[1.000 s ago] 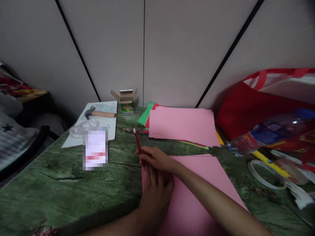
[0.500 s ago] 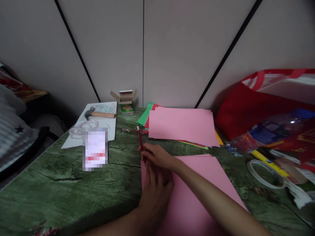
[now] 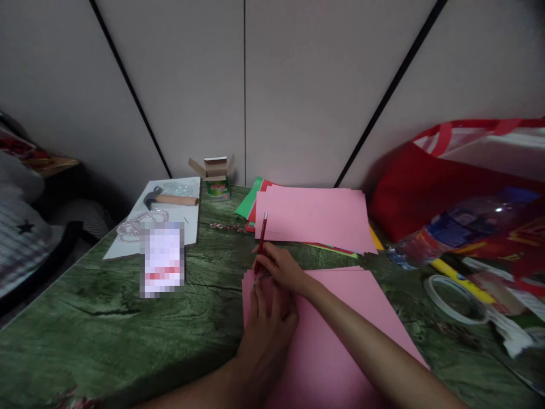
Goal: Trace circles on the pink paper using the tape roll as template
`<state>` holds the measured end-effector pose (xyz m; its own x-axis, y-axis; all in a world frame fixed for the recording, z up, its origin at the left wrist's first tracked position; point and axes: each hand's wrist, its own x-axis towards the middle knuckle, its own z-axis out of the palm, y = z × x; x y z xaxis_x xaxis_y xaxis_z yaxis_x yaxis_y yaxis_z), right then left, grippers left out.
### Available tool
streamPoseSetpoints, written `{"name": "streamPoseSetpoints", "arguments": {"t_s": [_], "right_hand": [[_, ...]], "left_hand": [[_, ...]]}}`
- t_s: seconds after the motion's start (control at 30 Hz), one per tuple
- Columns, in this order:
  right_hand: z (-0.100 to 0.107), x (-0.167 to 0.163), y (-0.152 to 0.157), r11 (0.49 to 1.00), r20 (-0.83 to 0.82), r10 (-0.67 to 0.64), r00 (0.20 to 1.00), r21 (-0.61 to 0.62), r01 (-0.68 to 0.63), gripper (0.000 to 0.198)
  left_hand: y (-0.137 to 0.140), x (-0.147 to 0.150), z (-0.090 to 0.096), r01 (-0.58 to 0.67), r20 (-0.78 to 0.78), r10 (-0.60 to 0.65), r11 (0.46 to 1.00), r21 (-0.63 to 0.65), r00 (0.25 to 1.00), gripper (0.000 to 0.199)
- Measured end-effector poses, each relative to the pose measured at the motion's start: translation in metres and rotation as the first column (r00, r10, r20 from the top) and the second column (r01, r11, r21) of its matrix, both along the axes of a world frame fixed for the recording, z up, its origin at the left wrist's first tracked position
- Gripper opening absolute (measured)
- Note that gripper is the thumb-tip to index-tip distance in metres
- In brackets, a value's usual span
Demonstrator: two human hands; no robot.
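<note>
A red pencil (image 3: 263, 230) with a pale end stands steeply, its top leaning slightly right. My right hand (image 3: 279, 267) is closed around its lower part, over the far left corner of a stack of pink paper (image 3: 340, 318). Just below, my left hand (image 3: 270, 318) lies flat on the stack with its fingers spread, pressing down. A thin curved edge or line (image 3: 264, 276) shows by the left fingertips; what it belongs to is mostly hidden under the hands. The pencil's tip cannot be made out.
Behind my hands lies another pink paper stack (image 3: 315, 213) over coloured sheets. At left are a phone-like blurred object (image 3: 162, 258), a hammer (image 3: 174, 199) and bead strings (image 3: 142, 224) on a white board. An open small box (image 3: 218, 184), tape roll (image 3: 453, 301), bottle (image 3: 460, 227) and red bag (image 3: 400, 187) stand around.
The pencil has swung from leaning left to leaning slightly right, and my right hand has moved a little right with it. My left hand stays on the paper. The view has shifted slightly.
</note>
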<state>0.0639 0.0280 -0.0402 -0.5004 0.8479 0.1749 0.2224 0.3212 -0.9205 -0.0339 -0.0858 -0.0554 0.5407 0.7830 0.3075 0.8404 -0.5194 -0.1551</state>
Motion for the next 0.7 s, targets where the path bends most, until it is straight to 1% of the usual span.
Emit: {"name": "streamPoseSetpoints", "arguments": {"t_s": [0.13, 0.27, 0.4, 0.5, 0.6, 0.7], "right_hand": [[-0.008, 0.003, -0.002, 0.998, -0.080, -0.039, 0.996, -0.044, 0.035, 0.015], [-0.013, 0.004, -0.004, 0.997, -0.086, -0.082, 0.993, -0.021, 0.080, 0.015], [-0.014, 0.006, -0.004, 0.993, -0.083, -0.122, 0.989, -0.010, 0.121, 0.013], [-0.013, 0.006, -0.004, 0.990, -0.080, -0.138, 0.987, 0.005, 0.138, 0.014], [-0.013, 0.009, -0.004, 0.986, -0.063, -0.163, 0.985, 0.008, 0.164, 0.014], [-0.015, 0.015, -0.007, 0.979, -0.079, -0.205, 0.975, -0.010, 0.205, 0.018]], "left_hand": [[0.001, -0.002, -0.006, 0.001, -0.004, -0.001, 1.000, -0.013, 1.000, 0.034], [0.004, -0.004, -0.006, 0.009, 0.000, -0.009, 0.999, -0.038, 1.000, 0.035], [0.007, -0.005, 0.001, 0.003, -0.057, -0.007, 0.998, -0.070, 0.998, 0.032], [0.010, -0.006, 0.009, 0.010, -0.049, -0.015, 0.994, -0.109, 0.999, 0.030], [0.014, -0.007, 0.017, 0.030, -0.021, -0.035, 0.980, -0.198, 0.999, 0.035], [0.019, -0.009, 0.029, 0.038, -0.052, -0.056, 0.955, -0.294, 0.997, 0.037]]}}
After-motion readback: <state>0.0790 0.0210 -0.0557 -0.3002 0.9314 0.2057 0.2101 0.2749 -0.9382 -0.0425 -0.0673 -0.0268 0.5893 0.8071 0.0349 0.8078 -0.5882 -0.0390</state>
